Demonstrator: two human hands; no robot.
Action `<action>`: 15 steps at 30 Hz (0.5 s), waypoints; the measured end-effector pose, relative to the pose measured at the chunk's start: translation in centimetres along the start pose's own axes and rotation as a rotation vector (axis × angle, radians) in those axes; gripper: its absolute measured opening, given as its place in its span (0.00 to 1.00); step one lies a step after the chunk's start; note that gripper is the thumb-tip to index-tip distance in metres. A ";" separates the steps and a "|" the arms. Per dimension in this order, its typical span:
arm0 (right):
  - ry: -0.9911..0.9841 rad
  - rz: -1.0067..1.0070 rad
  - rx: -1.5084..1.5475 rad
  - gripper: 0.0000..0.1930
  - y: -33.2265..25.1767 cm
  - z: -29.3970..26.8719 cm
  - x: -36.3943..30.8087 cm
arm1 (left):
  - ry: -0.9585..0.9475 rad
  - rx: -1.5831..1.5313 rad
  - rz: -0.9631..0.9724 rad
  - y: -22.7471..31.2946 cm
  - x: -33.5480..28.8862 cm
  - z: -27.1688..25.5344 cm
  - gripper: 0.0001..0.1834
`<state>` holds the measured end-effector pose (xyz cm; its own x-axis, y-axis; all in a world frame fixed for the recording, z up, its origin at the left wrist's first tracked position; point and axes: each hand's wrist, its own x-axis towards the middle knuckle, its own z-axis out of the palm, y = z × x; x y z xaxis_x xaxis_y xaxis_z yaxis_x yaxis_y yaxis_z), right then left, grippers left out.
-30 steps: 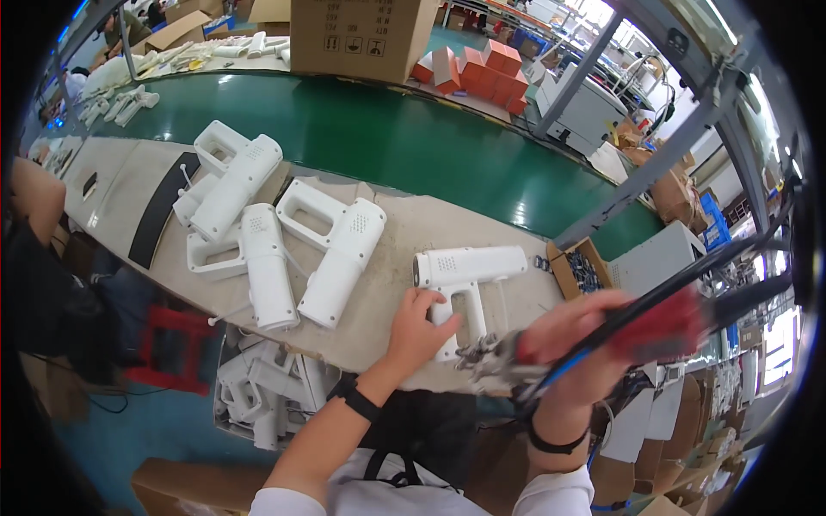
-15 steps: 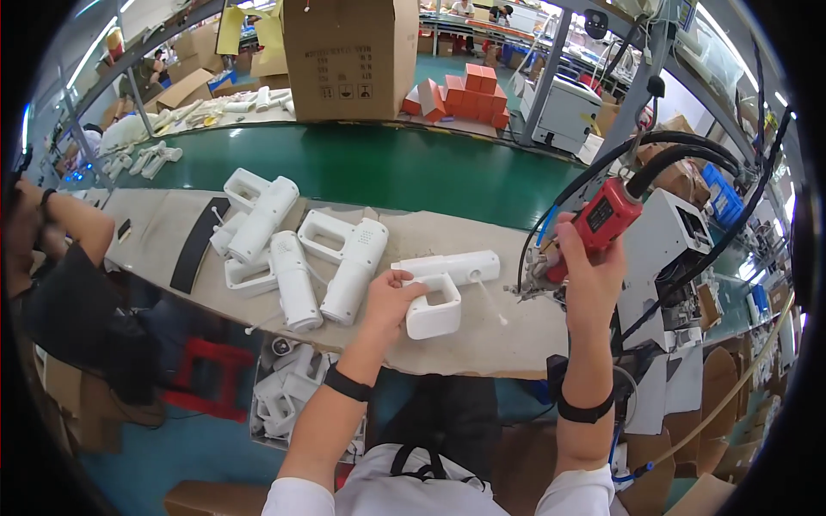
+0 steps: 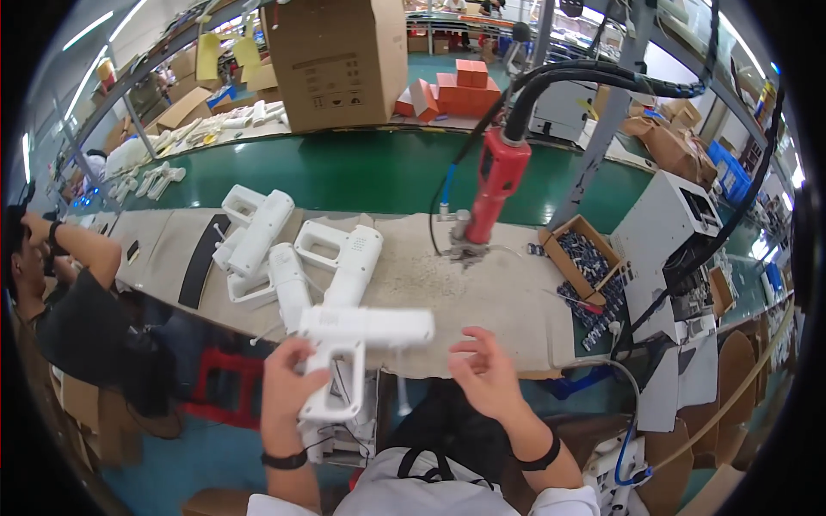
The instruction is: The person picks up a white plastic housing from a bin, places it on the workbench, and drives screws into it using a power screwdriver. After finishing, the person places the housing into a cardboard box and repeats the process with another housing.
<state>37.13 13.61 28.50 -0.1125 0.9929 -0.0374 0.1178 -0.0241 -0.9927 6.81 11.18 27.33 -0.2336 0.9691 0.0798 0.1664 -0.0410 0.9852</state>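
Observation:
My left hand (image 3: 291, 391) is closed on a white plastic appliance body (image 3: 370, 327) with a loop handle, raised over the bench's near edge and slightly blurred. A thin white piece dangles beneath its barrel. Bent and spread, the fingers of my right hand (image 3: 486, 374) hold nothing, to the right of that body. Beyond them a red power tool (image 3: 499, 181), fed by black cables, stands upright with its metal head down at the bench top. Several similar white appliance bodies (image 3: 348, 262) lie to the left, partly overlapped by the held one.
An open carton of small dark parts (image 3: 581, 254) sits on the right of the bench (image 3: 413, 288), beside a white machine (image 3: 658, 245). Behind runs a green conveyor belt (image 3: 370, 168). At far left, a person (image 3: 86, 301) sits near a red stool (image 3: 225, 383).
My right hand has let go of the red tool, now upright on the bench, and come down toward me. The left has lifted the white appliance body off the bench and drawn it nearer and leftward.

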 end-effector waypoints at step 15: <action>-0.749 0.566 -0.055 0.35 2.7 -6.2 -6.6 | -0.824 -0.251 0.038 2.4 -2.9 2.9 0.20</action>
<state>44.28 7.74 26.80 -0.6275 0.5013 -0.5957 0.3936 -0.4559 -0.7983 10.65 9.03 29.02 0.5538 0.8294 0.0735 -0.0791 -0.0355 0.9962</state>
